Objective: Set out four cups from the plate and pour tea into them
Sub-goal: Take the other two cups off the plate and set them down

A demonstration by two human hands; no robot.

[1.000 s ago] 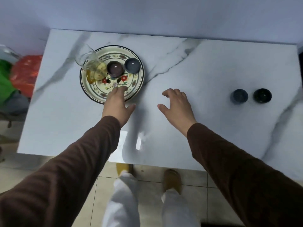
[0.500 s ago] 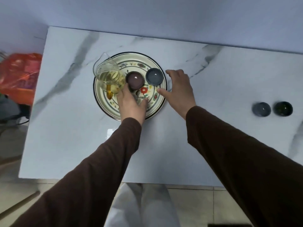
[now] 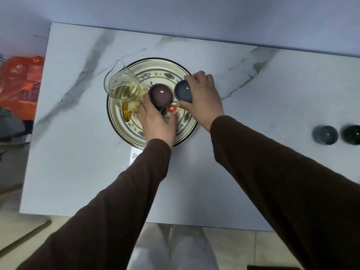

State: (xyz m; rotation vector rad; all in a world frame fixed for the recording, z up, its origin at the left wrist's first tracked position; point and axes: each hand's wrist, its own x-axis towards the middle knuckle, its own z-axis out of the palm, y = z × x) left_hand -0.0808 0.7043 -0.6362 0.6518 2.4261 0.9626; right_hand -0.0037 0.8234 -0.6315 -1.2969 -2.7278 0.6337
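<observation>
Gripping the last two cups on the plate [image 3: 124, 121], the left hand [image 3: 155, 121] clasped the purple cup [image 3: 161, 93], the right hand [image 3: 202, 102] the grey cup [image 3: 183, 90]; next, probably, lifting both onto the surface [image 3: 253, 84].

Table [image 3: 233, 162] white marble, grey veins. Plate [image 3: 187, 125] cream, dark rim, red and green flower pattern. Glass pitcher [image 3: 122, 88] clear, yellow tea, amber handle. Cups: purple cup [image 3: 161, 94], blue-grey cup [image 3: 183, 91], grey cup [image 3: 325, 134], dark green cup [image 3: 352, 134]. Sleeves [image 3: 272, 182] dark brown. Orange bag [image 3: 19, 82] at left.
</observation>
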